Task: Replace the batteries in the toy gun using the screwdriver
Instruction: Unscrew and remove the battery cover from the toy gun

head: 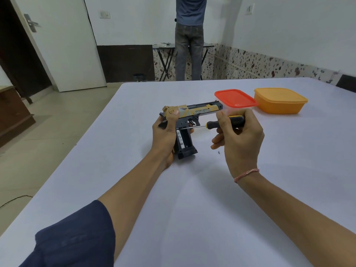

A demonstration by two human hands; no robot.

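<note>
While both hands work over the middle of the scene, the pieces stand as follows, largest first.

Table (pixel 192 199): white cloth covers it; it fills the near and middle ground.

Orange container (pixel 279 101): far right on the table, lid on.

Red-lidded container (pixel 235 98): just left of the orange one, a clear tub under a red lid, right behind the gun's muzzle.

Left hand (pixel 165 132): wrapped around the back of the grip, thumb up on the tan rear of the slide.

Right hand (pixel 238 135): fingers closed on the screwdriver's handle, a pink thread at the wrist.

Toy gun (pixel 192 116): centre of the table, upright, butt resting on the cloth, barrel pointing right; tan slide, dark frame.

Battery compartment (pixel 184 139): open on the side of the grip, facing the camera.

Screwdriver (pixel 221 123): black and yellow handle, shaft lying level, tip reaching left to the top of the compartment.

Battery (pixel 180 139): white, seated on the left side of the compartment.

Screw (pixel 218 152): tiny, loose on the cloth below the right hand.
</note>
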